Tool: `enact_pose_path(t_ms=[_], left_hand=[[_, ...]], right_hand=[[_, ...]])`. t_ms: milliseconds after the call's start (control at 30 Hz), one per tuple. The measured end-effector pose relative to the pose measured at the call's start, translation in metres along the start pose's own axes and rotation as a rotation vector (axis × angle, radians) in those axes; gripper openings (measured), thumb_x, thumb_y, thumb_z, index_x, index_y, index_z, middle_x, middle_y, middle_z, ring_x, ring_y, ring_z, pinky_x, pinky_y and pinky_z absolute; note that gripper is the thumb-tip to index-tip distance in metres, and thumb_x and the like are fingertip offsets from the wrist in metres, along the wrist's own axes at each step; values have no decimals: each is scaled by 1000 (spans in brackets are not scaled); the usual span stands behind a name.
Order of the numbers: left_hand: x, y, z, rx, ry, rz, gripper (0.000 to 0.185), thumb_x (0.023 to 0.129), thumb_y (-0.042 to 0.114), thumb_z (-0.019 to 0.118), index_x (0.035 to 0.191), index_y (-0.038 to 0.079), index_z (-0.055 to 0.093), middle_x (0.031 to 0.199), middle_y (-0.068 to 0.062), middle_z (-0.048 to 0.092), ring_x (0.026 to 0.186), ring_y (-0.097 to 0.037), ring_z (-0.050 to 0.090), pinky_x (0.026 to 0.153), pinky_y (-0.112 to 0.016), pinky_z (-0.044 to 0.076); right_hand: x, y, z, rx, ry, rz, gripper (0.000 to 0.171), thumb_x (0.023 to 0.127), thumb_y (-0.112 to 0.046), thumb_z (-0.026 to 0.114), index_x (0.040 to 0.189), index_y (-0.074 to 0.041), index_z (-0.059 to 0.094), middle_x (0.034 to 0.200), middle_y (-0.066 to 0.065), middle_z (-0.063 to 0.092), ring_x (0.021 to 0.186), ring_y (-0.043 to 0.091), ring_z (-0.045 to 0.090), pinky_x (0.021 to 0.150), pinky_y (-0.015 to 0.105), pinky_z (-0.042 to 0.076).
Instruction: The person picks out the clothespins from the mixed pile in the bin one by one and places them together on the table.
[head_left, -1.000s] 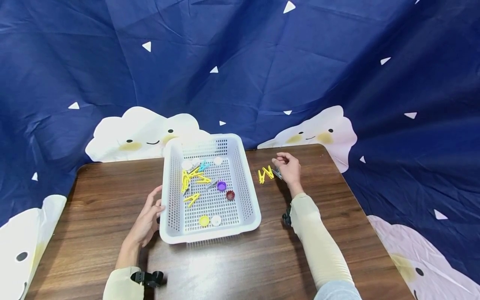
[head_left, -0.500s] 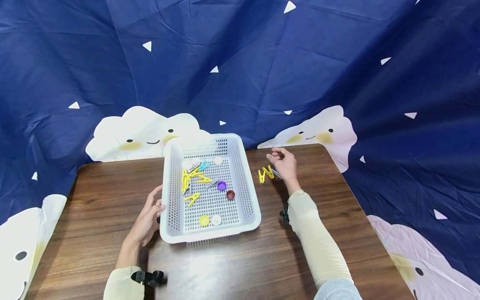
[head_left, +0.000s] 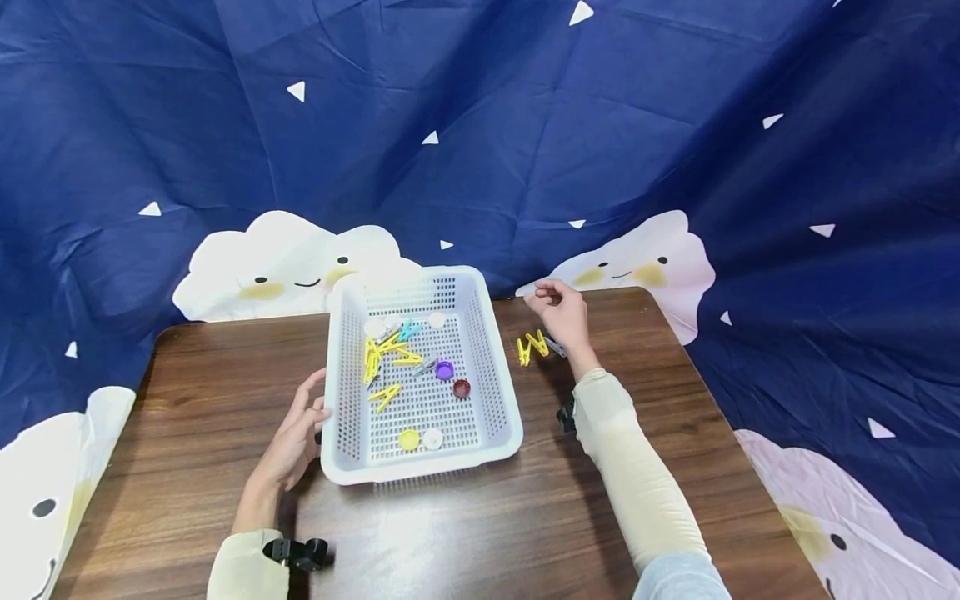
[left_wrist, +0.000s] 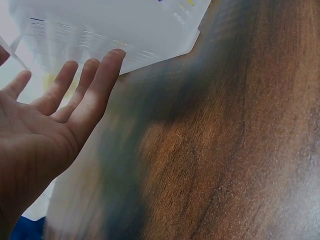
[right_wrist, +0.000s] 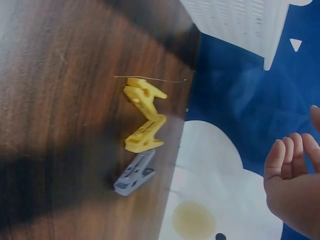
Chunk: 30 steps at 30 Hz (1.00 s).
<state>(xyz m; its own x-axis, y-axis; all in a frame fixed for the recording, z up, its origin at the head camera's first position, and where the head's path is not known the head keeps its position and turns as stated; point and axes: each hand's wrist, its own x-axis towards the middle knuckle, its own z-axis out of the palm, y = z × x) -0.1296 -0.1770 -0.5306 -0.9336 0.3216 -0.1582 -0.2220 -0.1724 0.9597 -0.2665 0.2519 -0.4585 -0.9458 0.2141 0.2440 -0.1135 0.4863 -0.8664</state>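
Behind the tabletop [head_left: 187, 392] hangs a dark blue cloth [head_left: 480, 125] printed with white triangles and smiling clouds; it bears no readable writing, and neither does anything else in view. On the wood stands a white perforated basket [head_left: 501, 392]. It holds several yellow clothespins [head_left: 386, 397], a blue one, a grey one, and bottle caps: a purple cap [head_left: 444, 370], a dark red cap [head_left: 461, 388], a yellow cap [head_left: 408, 439] and white ones. The left hand [head_left: 294, 442] lies beside the basket's left wall, its grip apart, straight fingers [left_wrist: 102, 82] reaching the rim. The right hand [head_left: 561, 312] hovers above the far edge of the tabletop, fingers loosely curled, holding nothing. Just below it on the wood lie two yellow pegs [right_wrist: 144, 117], touching each other, with a grey peg [right_wrist: 134, 174] just beside them, all outside the basket on its right.
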Motion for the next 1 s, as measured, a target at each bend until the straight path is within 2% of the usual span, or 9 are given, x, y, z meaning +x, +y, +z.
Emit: enact_pose_path(t_ms=[267, 533, 700, 1000], left_hand=[[-1, 1, -1, 15, -1, -1, 63, 108, 18, 38, 161, 30, 7, 157, -27, 26, 127, -31, 51, 90, -56, 48], [0, 1, 0, 4, 0, -2, 62, 108, 18, 39, 161, 30, 8, 156, -28, 27, 125, -28, 54, 88, -56, 50], [0, 1, 1, 2, 7, -6, 62, 108, 18, 38, 161, 30, 8, 156, -28, 27, 124, -26, 56, 87, -56, 50], [-1, 0, 1, 4, 12, -3, 62, 107, 16, 37, 161, 30, 9, 156, -28, 27, 122, -25, 57, 87, -56, 50]], right_hand=[[2, -16, 2, 31, -36, -14, 30, 88, -14, 77, 114, -1, 72, 102, 15, 71, 86, 12, 61, 79, 22, 46], [4, -30, 10, 115, -60, -47, 31, 88, -9, 79, 114, 5, 71, 103, 20, 70, 85, 16, 61, 75, 20, 47], [5, -39, 16, 120, -65, -66, 30, 87, -10, 79, 113, 5, 71, 101, 19, 70, 82, 13, 60, 73, 20, 47], [5, -54, 27, 140, -87, -82, 29, 88, -9, 78, 112, 5, 72, 100, 18, 70, 85, 18, 61, 73, 20, 47]])
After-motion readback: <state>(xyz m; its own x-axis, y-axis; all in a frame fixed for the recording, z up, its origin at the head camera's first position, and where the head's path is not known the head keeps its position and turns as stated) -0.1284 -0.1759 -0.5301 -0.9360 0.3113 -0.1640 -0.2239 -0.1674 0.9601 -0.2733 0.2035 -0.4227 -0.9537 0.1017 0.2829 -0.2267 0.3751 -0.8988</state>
